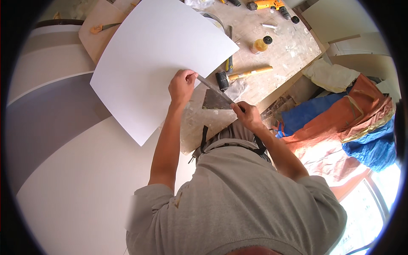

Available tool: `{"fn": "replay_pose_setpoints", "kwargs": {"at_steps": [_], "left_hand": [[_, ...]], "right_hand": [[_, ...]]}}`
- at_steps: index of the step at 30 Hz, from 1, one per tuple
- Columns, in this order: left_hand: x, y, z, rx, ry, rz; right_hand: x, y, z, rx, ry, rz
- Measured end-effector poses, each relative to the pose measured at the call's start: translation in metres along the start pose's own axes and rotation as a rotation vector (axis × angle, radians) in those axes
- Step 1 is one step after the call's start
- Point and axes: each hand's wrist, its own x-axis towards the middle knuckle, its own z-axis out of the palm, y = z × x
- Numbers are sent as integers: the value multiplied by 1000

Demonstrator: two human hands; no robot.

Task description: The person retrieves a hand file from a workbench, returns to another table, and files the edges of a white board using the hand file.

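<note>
A thin, straight grey strip (214, 89), perhaps a metal ruler, slants between my two hands. My left hand (182, 88) pinches its upper left end, over the edge of a large white sheet (157, 46). Closed round the lower right end is my right hand (248, 115), near the bench's front edge. Partly covered by the strip, a dark flat plate (215, 101) lies on the worn workbench (293, 46); its kind is unclear. Just beyond the strip rests a mallet (222, 80) with a black head and wooden handle.
A yellow-and-black handled tool (229, 63) lies by the sheet, and an amber bottle (259, 45) stands farther right. An orange drill (270, 5) lies at the back, a brush (97, 29) at far left. Orange and blue tarps (335, 112) are heaped right of the bench.
</note>
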Motion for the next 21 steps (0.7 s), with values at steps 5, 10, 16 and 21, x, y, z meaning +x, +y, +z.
{"fn": "replay_pose_setpoints", "kwargs": {"at_steps": [5,10,16,21], "left_hand": [[37,5,10,-14,109,23],[115,13,0,-22,99,8],[105,16,1,-28,79,68],[17,12,-4,-6,22,-15]], "right_hand": [[43,3,2,16,39,-11],[115,-18,-1,-15,90,-58],[100,-12,-13,-31,80,-64],[20,-5,-9,2,-27,-6]]}}
